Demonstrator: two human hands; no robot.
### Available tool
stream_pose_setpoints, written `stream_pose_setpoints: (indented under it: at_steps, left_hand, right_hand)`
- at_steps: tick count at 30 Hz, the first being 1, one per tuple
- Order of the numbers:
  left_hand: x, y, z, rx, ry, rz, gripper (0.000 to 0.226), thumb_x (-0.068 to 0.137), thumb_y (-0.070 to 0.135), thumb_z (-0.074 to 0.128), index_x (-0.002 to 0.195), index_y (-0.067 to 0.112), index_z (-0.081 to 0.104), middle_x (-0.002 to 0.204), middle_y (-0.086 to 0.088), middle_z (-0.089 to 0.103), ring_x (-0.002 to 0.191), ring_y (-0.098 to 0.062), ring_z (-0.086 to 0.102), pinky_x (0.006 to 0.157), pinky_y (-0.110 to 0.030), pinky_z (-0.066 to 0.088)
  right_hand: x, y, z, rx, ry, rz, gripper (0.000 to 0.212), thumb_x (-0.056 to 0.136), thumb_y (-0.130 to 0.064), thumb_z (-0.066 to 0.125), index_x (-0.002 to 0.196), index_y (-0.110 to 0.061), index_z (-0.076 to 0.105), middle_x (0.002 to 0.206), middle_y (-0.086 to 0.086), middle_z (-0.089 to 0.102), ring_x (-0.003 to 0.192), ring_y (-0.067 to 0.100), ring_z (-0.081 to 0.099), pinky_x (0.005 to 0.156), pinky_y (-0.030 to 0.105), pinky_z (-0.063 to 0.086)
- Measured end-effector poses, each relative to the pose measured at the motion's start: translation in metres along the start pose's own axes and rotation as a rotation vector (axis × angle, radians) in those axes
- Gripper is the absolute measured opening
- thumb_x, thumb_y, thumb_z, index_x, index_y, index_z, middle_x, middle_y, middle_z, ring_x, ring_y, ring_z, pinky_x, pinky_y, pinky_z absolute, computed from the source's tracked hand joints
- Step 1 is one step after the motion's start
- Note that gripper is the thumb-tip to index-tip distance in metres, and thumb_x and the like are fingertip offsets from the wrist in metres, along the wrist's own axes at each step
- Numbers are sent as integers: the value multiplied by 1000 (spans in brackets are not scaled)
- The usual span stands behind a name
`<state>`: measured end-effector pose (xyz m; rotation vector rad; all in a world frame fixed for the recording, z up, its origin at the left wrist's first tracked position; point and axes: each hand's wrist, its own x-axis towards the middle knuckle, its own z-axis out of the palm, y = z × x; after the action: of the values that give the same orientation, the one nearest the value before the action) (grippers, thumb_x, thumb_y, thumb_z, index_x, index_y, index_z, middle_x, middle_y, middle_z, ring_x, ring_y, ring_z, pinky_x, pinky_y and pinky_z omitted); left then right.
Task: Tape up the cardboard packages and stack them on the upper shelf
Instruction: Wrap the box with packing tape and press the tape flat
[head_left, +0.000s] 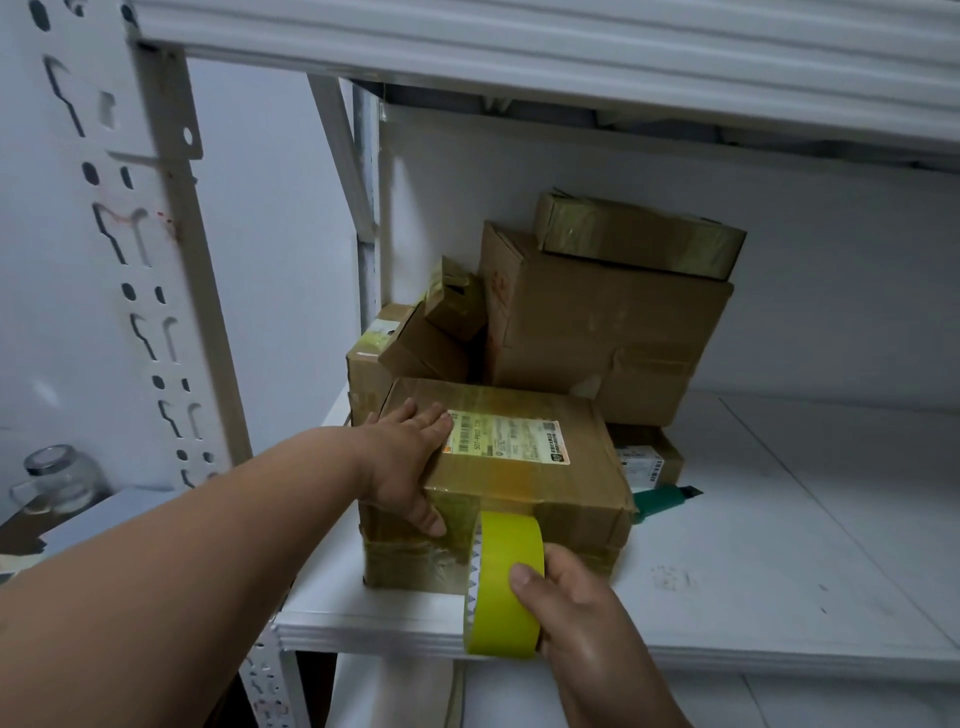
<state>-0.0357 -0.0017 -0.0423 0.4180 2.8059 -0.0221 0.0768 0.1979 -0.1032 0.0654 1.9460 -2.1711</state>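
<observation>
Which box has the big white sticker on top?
The front box, the one the left hand presses down while the right hand pulls the yellow tape roll. The boxes behind show plain brown tops.

The light here is dim, cool and even, bluish on the white shelf (779, 519). My view bends the frame's upright (156, 312) at the edge. Soft shadow gathers behind the boxes (597, 332); the tape (506, 582) shows faint glare.
</observation>
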Motion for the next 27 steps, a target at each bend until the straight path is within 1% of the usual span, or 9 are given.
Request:
stream_pose_setpoints:
  at_steps: [4,8,11,13,15,17,22,25,27]
  left_hand:
    - [-1,2,3,11,1,-22,130,71,62,77,155,26,-17,164,5,-19,150,-25,-19,122,-53,4]
    - [-7,11,4,72,81,0,122,74,57,76,148,50,-20,163,11,-20,151,-28,-14,116,-66,-6]
    - [-11,16,11,112,111,111,106,85,46,69,149,52,-14,164,11,-17,151,-20,-15,116,-63,-6]
    - [-13,15,11,81,78,147,99,89,41,64,152,47,-11,164,11,-16,151,-15,-15,116,-61,-8]
    - [-13,14,3,-16,11,144,88,91,41,56,154,44,-5,164,12,-13,150,-12,-16,116,-60,-12]
    - [-11,15,-4,-81,-37,135,70,96,44,39,155,42,2,165,11,-11,150,-11,-15,116,-58,-13]
    - [-9,14,-10,-157,-42,114,49,106,44,14,155,43,11,165,12,-2,151,-11,-7,118,-53,-10]
    - [-10,20,-8,-109,63,53,59,99,63,16,155,44,12,164,14,7,152,-17,7,119,-52,1]
    - [-11,26,1,13,102,44,70,94,69,14,156,39,1,165,12,-1,152,-19,-1,120,-52,1]
  right_hand:
    - [-3,6,-1,-65,-75,-22,48,61,-58,68,103,-37,75,105,9,75,106,34,68,99,55,49]
    - [-10,-10,-15,-322,-94,-73,38,78,-52,73,95,-19,74,89,0,75,87,15,70,82,30,54]
    - [-8,-37,-29,-579,205,-312,10,90,-37,67,89,-28,66,90,-5,67,81,2,61,69,14,46]
    - [8,-56,-31,-733,296,-455,12,96,-33,57,107,-35,62,117,-13,59,103,-3,55,84,14,45]
    - [32,-64,-28,-1038,127,-481,42,102,-39,44,144,-37,43,151,-21,35,139,2,31,113,29,32]
    - [53,-63,-25,-1343,-112,-411,54,105,-46,30,157,-35,16,162,-22,7,150,2,2,123,34,10]
    - [68,-75,-34,-1589,-269,-323,55,105,-50,24,157,-35,12,164,-19,4,151,3,2,122,31,7]
    - [71,-75,-32,-1616,-227,-324,65,101,-59,22,158,-31,4,163,-18,-1,151,4,-3,123,36,6]
    - [72,-71,-32,-1661,-284,-272,69,98,-62,14,157,-30,-5,163,-16,-11,150,3,-11,124,39,0]
